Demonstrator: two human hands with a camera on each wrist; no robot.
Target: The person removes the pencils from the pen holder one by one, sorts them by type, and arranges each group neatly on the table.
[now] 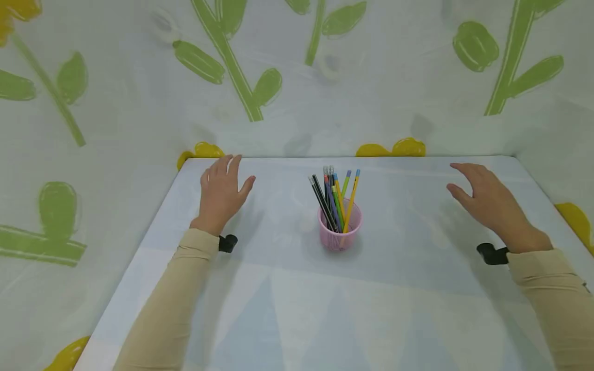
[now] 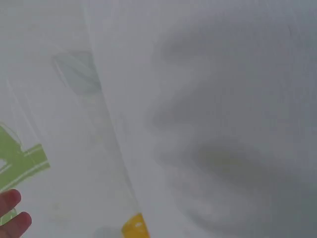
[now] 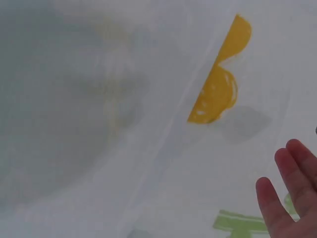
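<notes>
Container: one pink cup (image 1: 328, 240), round and open at the top, standing upright on the counter (image 1: 287, 206), roughly midway between the two hands and toward the far side.
Contents: a bundle of pencils (image 1: 340, 198), standing in the cup with their upper ends above the rim; some lean left, others right; part of one shows faintly through the cup wall.
Pencil count: about ten; overlap prevents an exact figure.
Pencil colours: black at the left, several, some with silvery ends; purple and green in the middle; two yellow with blue ends, one of them leaning right; one green with a purple end.
Hands: two, bare, in beige sleeves (image 1: 162, 309), one black wrist piece (image 1: 228, 243) showing at each.
Left grip: left hand (image 1: 220, 193), left of the cup and well apart from it, above the counter; fingers spread, thumb wide of them, holding nothing.
Right grip: right hand (image 1: 494, 203), right of the cup and well apart from it, above the counter; fingers extended leftward, thumb parted from them, a wide gap between, holding nothing.
Surround: white wall covering (image 1: 125, 103) printed with green stems and leaves; two yellow motifs (image 1: 408, 147) along the counter's far edge.
</notes>
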